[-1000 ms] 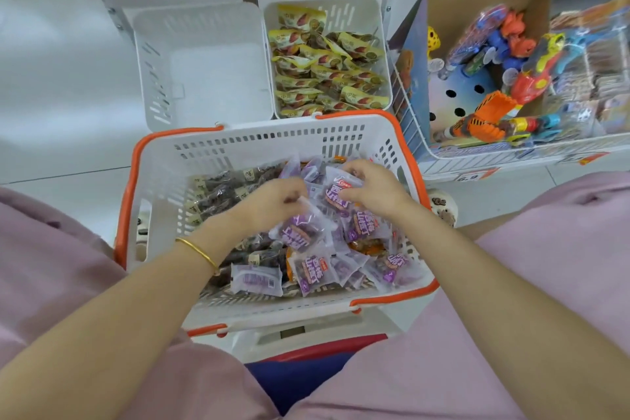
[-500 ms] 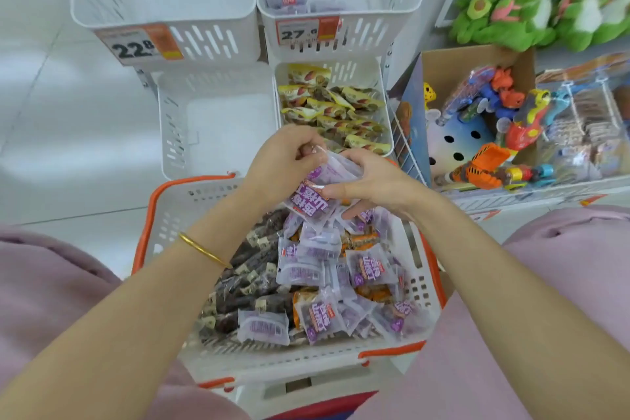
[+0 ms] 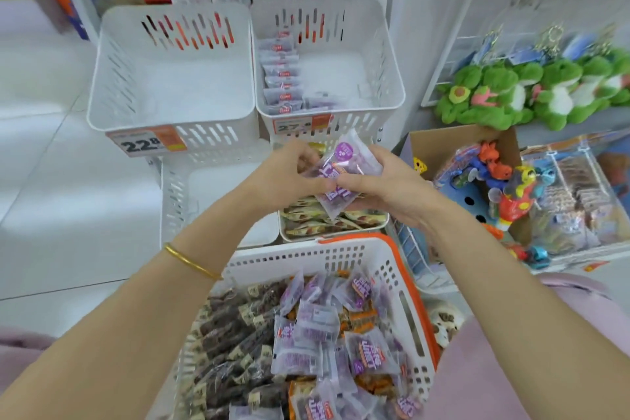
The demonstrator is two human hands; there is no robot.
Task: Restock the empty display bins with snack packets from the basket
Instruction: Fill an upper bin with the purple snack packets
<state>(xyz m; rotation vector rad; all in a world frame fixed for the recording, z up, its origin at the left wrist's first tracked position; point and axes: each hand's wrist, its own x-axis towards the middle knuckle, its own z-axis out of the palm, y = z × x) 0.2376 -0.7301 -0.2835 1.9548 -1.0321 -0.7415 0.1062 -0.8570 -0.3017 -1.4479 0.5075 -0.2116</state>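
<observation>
Both hands hover over the shelving with a small stack of purple packets (image 3: 335, 174) between them; the left hand (image 3: 289, 176) pinches the stack's left edge with curled fingers and thumb, and the right hand (image 3: 385, 187) cups it from the right and below. The stack sits tilted with its corners fanned, not yet squared. The likely target is the upper right bin (image 3: 387, 68) at twelve o'clock from the hands; a shingled row (image 3: 281, 78) of similar packets lines its left side, and the floor beside that is bare. To do this well: tap the edges flush first; carry the stack over the front rim; set it in line with that row, labels facing the same way; release only once it rests steady. The basket (image 3: 293, 254) lies at six o'clock, with many more packets in it; the empty bin (image 3: 170, 85) at ten o'clock probably wants other stock — the dark packets (image 3: 231, 334), perhaps.
</observation>
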